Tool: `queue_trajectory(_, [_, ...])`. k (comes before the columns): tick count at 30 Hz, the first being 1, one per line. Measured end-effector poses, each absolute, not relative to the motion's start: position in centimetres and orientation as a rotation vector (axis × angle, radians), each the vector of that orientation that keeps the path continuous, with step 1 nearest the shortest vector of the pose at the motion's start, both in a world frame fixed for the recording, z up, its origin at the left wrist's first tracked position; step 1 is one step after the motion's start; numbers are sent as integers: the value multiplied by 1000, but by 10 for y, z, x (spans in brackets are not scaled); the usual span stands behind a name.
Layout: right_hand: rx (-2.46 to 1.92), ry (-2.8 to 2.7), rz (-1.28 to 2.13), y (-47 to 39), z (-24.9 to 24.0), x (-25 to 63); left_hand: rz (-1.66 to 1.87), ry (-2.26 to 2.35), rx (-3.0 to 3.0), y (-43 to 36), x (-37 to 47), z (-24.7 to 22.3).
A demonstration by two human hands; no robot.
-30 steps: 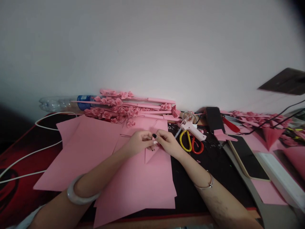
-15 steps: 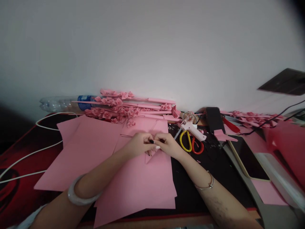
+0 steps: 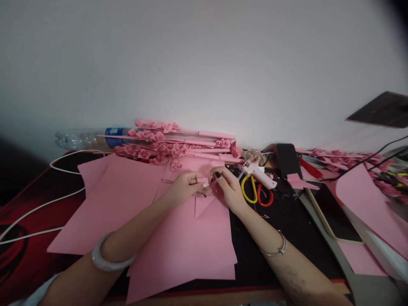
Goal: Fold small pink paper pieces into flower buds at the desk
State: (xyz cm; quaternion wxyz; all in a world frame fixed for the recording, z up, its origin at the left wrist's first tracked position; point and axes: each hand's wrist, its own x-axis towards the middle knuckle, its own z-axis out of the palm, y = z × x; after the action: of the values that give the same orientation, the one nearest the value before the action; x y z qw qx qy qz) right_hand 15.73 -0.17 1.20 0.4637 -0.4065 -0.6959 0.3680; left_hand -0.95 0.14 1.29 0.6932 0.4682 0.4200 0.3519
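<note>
Folded paper piece (image 3: 202, 180): in the head view, it sits between the thumb and fingers of my left hand (image 3: 185, 189), over the pink sheets (image 3: 185, 250). Left grip: closed on the piece. Right hand (image 3: 231, 189): just beside the left and apart from it, thumb and fingers curled; whether they pinch anything, I cannot tell. Change: half a second ago, my thumbs met and hid the piece; my right hand has since drawn off, exposing it. Consequence, by my judgement: the left grip alone supports the piece, with its folded face open to inspection. Glue gun (image 3: 261, 176) and scissors (image 3: 255, 192) lie to the right, untouched.
</note>
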Motion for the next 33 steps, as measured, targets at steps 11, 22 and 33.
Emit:
queue_trajectory(11, [-916, -1755, 876, -3, 14, 155, 821, 1007, 1053, 1, -8, 9])
queue_trajectory(22, [-867, -1749, 955, -4, 15, 156, 838, 1027, 1039, -1, -6, 10])
queue_trajectory(33, [-804, -1697, 1142, 0, 12, 156, 847, 988, 1041, -1, -6, 7])
